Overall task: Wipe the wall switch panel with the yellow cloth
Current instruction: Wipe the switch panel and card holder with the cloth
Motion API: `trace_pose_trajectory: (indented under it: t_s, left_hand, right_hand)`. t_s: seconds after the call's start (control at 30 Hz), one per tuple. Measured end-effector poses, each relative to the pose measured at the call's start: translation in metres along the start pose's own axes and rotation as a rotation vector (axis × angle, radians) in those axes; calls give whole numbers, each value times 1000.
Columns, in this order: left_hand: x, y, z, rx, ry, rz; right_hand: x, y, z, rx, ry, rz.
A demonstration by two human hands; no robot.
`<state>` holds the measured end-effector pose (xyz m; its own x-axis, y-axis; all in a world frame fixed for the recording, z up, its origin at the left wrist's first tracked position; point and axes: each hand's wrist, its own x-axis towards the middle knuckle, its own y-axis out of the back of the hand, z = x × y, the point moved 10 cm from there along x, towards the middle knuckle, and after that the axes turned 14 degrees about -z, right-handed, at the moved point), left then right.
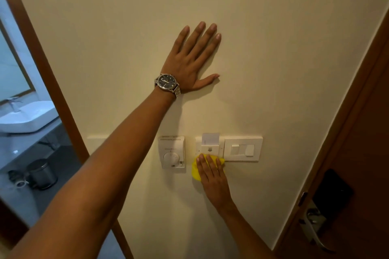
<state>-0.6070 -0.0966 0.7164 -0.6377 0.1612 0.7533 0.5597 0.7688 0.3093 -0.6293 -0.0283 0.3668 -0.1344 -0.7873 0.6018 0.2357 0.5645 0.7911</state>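
Switch panel point(242, 149): right hand point(213, 176) presses yellow cloth point(196, 171) flat at lower-left edge; left hand point(190, 63) spread on wall point(273, 48).

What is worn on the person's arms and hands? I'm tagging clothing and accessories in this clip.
Both forearms are bare, with no sleeves or gloves in view. The left hand has a silver metal-link wristwatch with a dark round dial at the wrist. The right hand wears nothing visible.
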Motion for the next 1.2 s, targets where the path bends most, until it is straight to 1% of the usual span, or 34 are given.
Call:
trace_pose_trajectory:
  t_s: [0.07,0.13,0.23,0.3,0.37,0.43,0.5,0.57,0.67,0.8,0.87,1.0,1.1,1.2]
  left_hand:
    - [1,0,-1,1,1,6]
    - [1,-3,-1,-1,5,6]
    - [1,-5,-1,8,7,13]
    - [1,-5,0,3,3,9]
    - [2,-3,-1,1,8,1]
    - [0,-2,-1,2,16,-7]
    - [-4,0,-1,5,19,-7]
    - [-5,1,0,4,16,-6]
    - [-4,0,1,6,15,1]
    - [-4,-2,1,27,13,19]
    - [-3,0,1,19,17,16]
    - [-4,-2,0,9,18,7]
    - [-5,1,0,4,20,13]
    - [-5,-1,0,9,19,8]
  right_hand:
    - [17,12,-4,-16,27,20]
    - [27,18,-11,9,17,60]
    - [39,28,-15,78,-63,131]
    - [45,31,-10,115,-100,149]
    - [39,24,-12,72,-72,126]
    - [17,8,-16,17,-26,65]
    - [1,-3,-14,-15,-22,15]
    - [6,-1,-8,-15,-3,14]
    - [22,13,-13,-23,53,76]
    - [41,32,-6,134,-48,186]
    - [47,35,-9,162,-31,205]
    - [42,28,-15,165,68,142]
    - [38,23,-12,121,44,102]
    - [23,7,-8,54,31,3]
